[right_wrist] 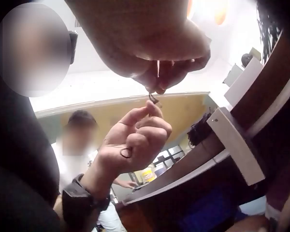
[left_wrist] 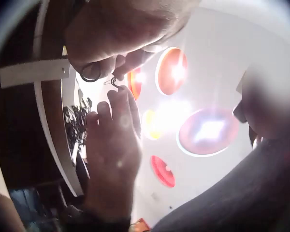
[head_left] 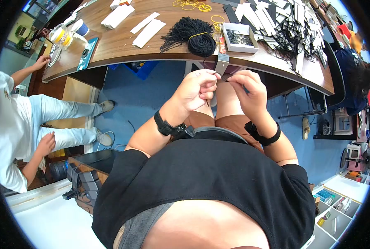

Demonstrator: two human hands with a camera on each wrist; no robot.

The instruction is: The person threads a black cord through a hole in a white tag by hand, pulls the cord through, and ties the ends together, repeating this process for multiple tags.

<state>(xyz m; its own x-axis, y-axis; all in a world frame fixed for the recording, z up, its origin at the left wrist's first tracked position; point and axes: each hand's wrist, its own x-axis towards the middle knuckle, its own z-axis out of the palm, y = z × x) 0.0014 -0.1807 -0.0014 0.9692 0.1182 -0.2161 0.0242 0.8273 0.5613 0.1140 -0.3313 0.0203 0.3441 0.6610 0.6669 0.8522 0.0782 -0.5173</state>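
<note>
Both hands meet above the lap, close to the table's front edge. My left hand (head_left: 194,92) has its fingers curled and pinches a thin black cord (right_wrist: 153,98) between thumb and forefinger. From the other side, the thumb and fingertips of my right hand (head_left: 251,92) pinch the same cord. A small loop of cord (right_wrist: 126,153) shows against the left palm in the right wrist view. Just beyond the hands, a pale strip with a small hole (right_wrist: 239,147) juts out from the table edge. A thick bundle of black cords (head_left: 201,43), banded in yellow, lies behind it.
A white box (head_left: 243,48) of small dark pieces stands near the table edge. To its right spreads a pile of white and black strips (head_left: 268,20) with cords. White strips (head_left: 149,34), yellow rubber bands (head_left: 189,5) and a phone (head_left: 86,54) lie leftward. Another person (head_left: 17,124) stands left.
</note>
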